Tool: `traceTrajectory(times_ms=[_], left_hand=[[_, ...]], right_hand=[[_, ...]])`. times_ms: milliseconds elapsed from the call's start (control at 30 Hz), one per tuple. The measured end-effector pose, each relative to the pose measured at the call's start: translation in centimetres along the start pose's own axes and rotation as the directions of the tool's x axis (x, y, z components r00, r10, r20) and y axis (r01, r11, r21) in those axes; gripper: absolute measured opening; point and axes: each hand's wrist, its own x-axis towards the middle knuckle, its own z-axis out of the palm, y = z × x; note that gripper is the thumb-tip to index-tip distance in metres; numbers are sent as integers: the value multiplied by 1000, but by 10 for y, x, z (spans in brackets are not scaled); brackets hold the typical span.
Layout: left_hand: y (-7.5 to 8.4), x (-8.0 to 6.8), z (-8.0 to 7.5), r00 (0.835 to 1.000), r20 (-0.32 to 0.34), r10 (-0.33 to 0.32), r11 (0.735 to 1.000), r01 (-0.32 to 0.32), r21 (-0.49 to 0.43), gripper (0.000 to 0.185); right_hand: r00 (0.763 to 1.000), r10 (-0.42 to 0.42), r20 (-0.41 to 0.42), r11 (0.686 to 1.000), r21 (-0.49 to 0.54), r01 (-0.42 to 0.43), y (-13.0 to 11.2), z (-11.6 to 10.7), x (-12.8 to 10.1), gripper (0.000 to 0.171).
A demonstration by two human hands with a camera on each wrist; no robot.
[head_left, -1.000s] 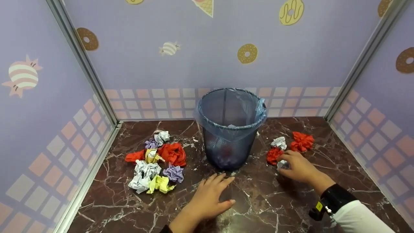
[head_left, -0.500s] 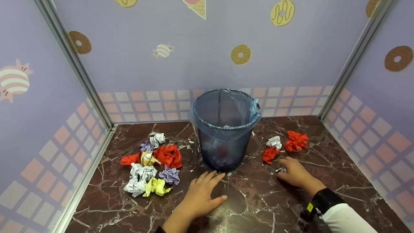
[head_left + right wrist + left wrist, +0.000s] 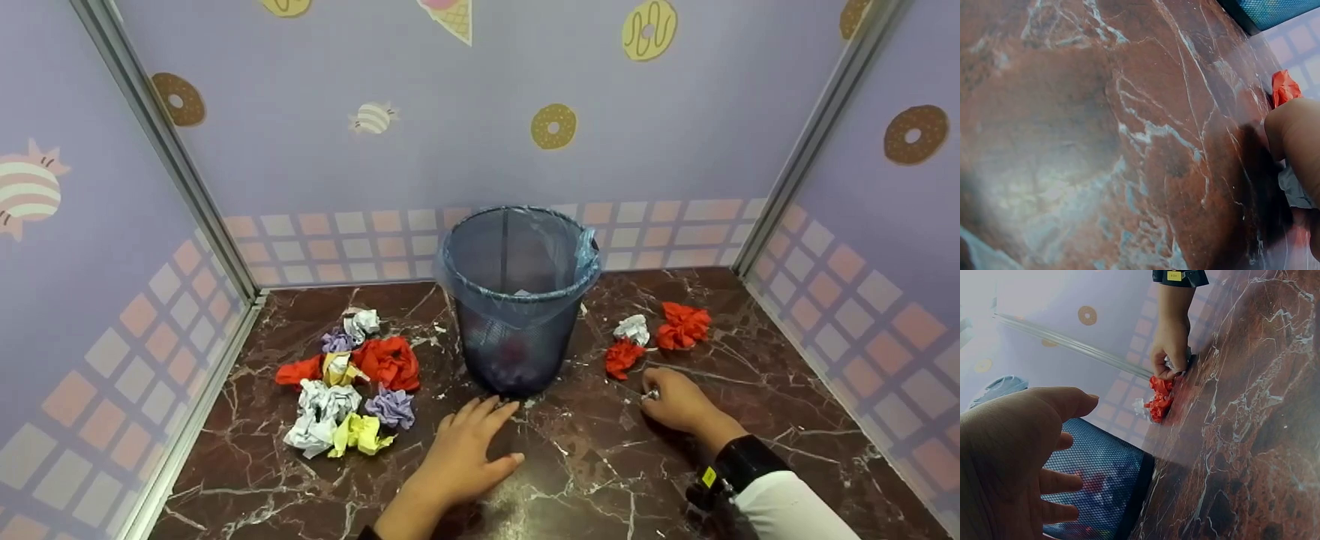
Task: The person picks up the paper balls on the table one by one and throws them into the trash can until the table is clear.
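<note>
My right hand (image 3: 676, 401) grips a crumpled white paper ball (image 3: 1294, 188), low at the marbled tabletop; most of the ball is hidden by the fingers. Just beyond that hand lie a small red paper ball (image 3: 622, 358), a white paper ball (image 3: 632, 330) and a larger red one (image 3: 683, 325). My left hand (image 3: 469, 454) has its fingers spread and holds nothing, its fingertips near the base of the wastebasket (image 3: 517, 341). A blue plastic bag lines that mesh basket, and some paper shows dimly through its wall.
Left of the basket sits a heap of crumpled paper: red (image 3: 390, 363), white (image 3: 313, 427), purple (image 3: 391, 407) and yellow (image 3: 360, 435) balls among them. Patterned panels (image 3: 420, 150) close off the back and both sides of the marbled tabletop (image 3: 585, 480).
My right hand has closed around the white paper ball and drawn slightly back from the red ball. The head view has shifted a little. The left hand keeps its spread pose.
</note>
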Motion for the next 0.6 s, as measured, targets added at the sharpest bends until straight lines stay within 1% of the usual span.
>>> traceTrajectory(times_ms=[167,367,500,600], left_hand=[[0,-1,-1,1000,0,-3,1000,3,-3,75],[2,-1,-1,1000,-10,12,1000,-12,-11,73],[1,-1,-3,1000,-8,10,1000,-10,-15,74],[0,-1,-5,1000,-9,4,1000,-4,-21,74]], right_hand=[[1000,11,3,1000,17,-11,-2,0,0,23],[998,58,29,997,57,-60,-5,-5,-1,24],[997,76,24,995,57,-77,-5,-14,0,25],[997,77,11,995,63,-77,-7,-28,1,24]])
